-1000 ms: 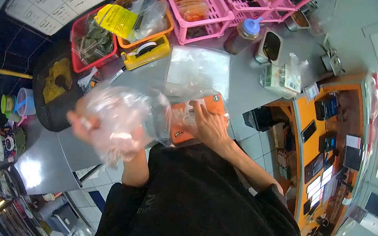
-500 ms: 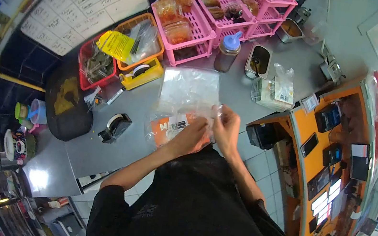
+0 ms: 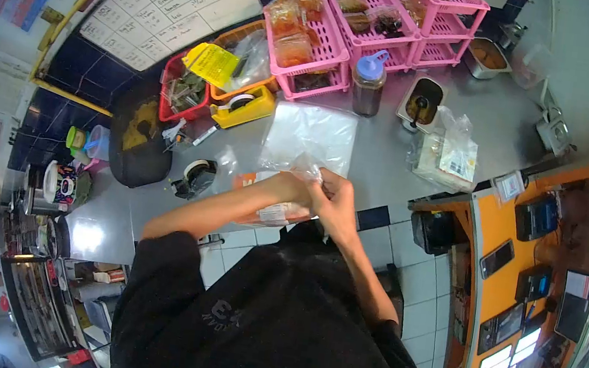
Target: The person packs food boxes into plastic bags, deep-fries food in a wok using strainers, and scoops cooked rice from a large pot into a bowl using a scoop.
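Observation:
My left hand and my right hand are close together at the counter's near edge. Both have their fingers closed on the gathered top of a clear plastic bag. Inside the bag is an orange and white printed package, mostly covered by my left hand and forearm. A white label with print shows below my wrist. Just beyond my hands lies a flat stack of clear plastic sheets or bags. A black tape dispenser stands left of the bag, partly behind its plastic.
Pink racks with packed food line the wall. Nearby are a bottle with a blue lid, a metal container, a yellow tape dispenser, and a red basket. An orange shelf unit borders the right side.
My hands have come together and gathered the bag's top. The package has tilted, and my left forearm now crosses it. The camera view has shifted.

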`<state>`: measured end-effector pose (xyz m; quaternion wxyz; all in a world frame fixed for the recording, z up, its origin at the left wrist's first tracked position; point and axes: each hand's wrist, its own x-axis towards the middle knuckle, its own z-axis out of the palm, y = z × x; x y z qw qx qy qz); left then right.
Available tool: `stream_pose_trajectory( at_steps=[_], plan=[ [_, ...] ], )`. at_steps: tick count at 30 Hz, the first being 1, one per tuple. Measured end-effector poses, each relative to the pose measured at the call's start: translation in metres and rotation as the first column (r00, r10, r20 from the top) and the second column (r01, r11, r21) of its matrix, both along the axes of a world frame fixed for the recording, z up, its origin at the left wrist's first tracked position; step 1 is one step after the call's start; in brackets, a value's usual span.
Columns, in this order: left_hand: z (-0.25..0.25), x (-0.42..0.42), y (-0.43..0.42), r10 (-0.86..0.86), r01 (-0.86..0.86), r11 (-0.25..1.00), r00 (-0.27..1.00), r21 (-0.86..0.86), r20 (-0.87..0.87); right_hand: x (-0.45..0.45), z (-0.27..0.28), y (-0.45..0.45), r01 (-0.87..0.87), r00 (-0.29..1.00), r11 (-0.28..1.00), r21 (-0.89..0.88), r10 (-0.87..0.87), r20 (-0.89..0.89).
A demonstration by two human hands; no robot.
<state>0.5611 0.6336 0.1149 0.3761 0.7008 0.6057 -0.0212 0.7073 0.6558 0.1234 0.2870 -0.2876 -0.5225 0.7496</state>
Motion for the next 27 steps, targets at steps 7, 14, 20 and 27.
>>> stream_pose_trajectory(
  at_steps=[7, 14, 20, 27],
  plan=[
    [0.115, -0.044, -0.098, 0.453, -0.338, 0.728, 0.890, 0.597, -0.049, -0.002, 0.038, 0.010, -0.105, 0.969, 0.910, 0.400, 0.004, 0.246],
    [0.081, -0.066, -0.169, 0.723, -0.807, 0.567, 0.583, 0.164, 0.370, -0.002, 0.073, -0.006, -0.304, 0.943, 0.798, 0.520, 0.173, 0.286],
    [0.072, -0.083, -0.174, 0.655, -0.827, 0.360, 0.554, 0.432, 0.514, -0.006, 0.031, 0.053, -0.003, 0.986, 0.892, 0.452, -0.073, 0.149],
    [0.050, -0.074, -0.152, 0.683, -0.879, 0.273, 0.463, 0.391, 0.565, -0.105, -0.165, 0.148, 0.185, 0.931, 0.918, -0.349, -0.278, -0.237]
  ],
)
